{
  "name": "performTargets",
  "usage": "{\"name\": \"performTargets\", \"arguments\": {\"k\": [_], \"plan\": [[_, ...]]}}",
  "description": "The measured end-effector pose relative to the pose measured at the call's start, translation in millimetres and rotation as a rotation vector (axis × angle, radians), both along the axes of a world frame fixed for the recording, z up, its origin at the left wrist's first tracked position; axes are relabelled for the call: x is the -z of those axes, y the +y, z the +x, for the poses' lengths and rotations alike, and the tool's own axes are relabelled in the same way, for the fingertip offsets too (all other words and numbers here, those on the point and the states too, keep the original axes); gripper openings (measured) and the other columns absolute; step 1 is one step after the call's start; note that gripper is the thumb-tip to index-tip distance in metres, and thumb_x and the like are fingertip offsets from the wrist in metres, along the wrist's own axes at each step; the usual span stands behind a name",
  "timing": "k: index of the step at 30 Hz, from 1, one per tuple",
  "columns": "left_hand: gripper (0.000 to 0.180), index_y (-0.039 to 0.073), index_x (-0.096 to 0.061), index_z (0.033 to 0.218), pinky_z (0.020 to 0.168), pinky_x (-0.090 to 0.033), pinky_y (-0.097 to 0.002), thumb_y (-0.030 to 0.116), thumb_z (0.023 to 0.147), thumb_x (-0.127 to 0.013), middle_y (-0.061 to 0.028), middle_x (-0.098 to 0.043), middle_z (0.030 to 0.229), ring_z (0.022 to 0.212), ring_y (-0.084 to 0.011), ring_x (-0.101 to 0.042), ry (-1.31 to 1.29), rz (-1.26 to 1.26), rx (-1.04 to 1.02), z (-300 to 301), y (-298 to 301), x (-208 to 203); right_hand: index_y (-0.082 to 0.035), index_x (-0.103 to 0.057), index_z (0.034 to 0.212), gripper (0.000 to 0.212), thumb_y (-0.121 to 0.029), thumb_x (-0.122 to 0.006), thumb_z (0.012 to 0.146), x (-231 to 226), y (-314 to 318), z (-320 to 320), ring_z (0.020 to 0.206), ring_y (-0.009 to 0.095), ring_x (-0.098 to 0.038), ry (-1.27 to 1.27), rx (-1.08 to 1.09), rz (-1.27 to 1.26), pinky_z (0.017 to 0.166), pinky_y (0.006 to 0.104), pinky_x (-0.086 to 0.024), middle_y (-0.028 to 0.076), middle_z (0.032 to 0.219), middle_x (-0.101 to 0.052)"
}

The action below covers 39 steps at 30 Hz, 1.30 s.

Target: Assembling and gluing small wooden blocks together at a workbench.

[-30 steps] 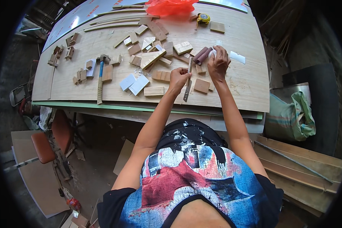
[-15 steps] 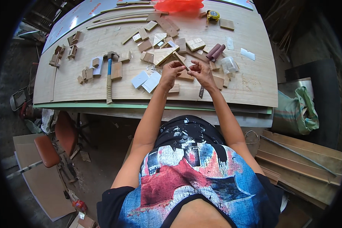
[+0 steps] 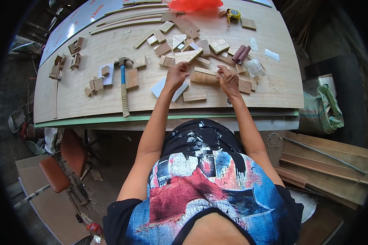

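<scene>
My right hand point(image 3: 228, 80) has its fingers closed at the end of a thin pale wood strip point(image 3: 205, 71), which lies across the view just above a wider wood block point(image 3: 203, 79). My left hand point(image 3: 177, 76) is apart from it, fingers curled together beside a long pale wood piece point(image 3: 186, 56); whether something small is in them is hidden. White square pieces point(image 3: 158, 87) lie partly behind my left wrist. A flat wood block point(image 3: 195, 96) sits between my forearms. Part of a dark metal blade point(image 3: 229, 101) shows by my right wrist.
A hammer point(image 3: 124, 83) lies left of my hands, with small wood blocks point(image 3: 98, 84) beyond it. Ahead are scattered offcuts, purple-brown rolls point(image 3: 242, 54), a clear plastic container point(image 3: 255, 68), a yellow tape measure point(image 3: 233, 15) and a red plastic bag point(image 3: 195, 4).
My hands have moved apart. Both were at a thin wood strip before; now it is at my right hand, which has shifted right. The view has turned slightly.
</scene>
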State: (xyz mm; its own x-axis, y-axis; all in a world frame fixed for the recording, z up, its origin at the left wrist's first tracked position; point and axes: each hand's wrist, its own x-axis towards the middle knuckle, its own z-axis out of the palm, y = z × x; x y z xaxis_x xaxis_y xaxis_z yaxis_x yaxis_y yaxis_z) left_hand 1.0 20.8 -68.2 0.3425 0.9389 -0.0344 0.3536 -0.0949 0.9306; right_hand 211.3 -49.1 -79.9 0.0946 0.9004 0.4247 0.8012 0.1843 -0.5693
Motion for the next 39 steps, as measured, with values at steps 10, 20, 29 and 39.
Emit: {"name": "performTargets", "arguments": {"k": [10,20,29,39], "plan": [[0.051,0.005,-0.048,0.111,0.079,-0.042,-0.0332,-0.002,0.062,-0.061,-0.0117,-0.056,0.095,0.089,-0.0277,-0.052,0.17,0.414,0.15,11.2,-4.4,13.5,-0.01,-0.051,0.096,0.035,-0.004,-0.061,0.064,4.3,4.7,-2.6,0.068,0.022,-0.055,-0.064,-0.014,0.001,0.065,0.0345,-0.04,0.004,0.071,-0.058],[0.054,0.002,-0.047,0.111,0.078,-0.043,-0.0322,-0.004,0.06,-0.062,-0.0127,-0.056,0.095,0.089,-0.0276,-0.053,0.147,0.388,0.14,15.9,-3.7,26.2,-0.009,-0.052,0.097,0.034,-0.005,-0.06,0.064,3.5,7.9,-1.8,0.068,0.022,-0.055,-0.076,-0.049,-0.02,0.065,0.0346,-0.04,0.005,0.072,-0.059],[0.048,0.003,-0.046,0.112,0.073,-0.047,-0.0296,-0.005,0.066,-0.059,-0.0135,-0.057,0.095,0.085,-0.0243,-0.057,0.195,0.39,0.085,18.2,-7.8,26.5,-0.011,-0.053,0.098,0.038,-0.004,-0.064,0.062,3.3,8.7,-0.3,0.07,0.021,-0.056,-0.12,-0.058,-0.052,0.066,0.0323,-0.041,0.004,0.073,-0.06],[0.042,0.001,-0.049,0.106,0.075,-0.044,-0.0333,-0.004,0.065,-0.059,-0.0151,-0.057,0.092,0.085,-0.029,-0.055,0.183,0.378,0.065,19.6,-8.0,30.4,-0.009,-0.053,0.097,0.036,-0.005,-0.062,0.063,2.4,9.5,-0.5,0.068,0.022,-0.056,-0.122,-0.076,-0.064,0.066,0.0332,-0.04,0.005,0.072,-0.059]]}}
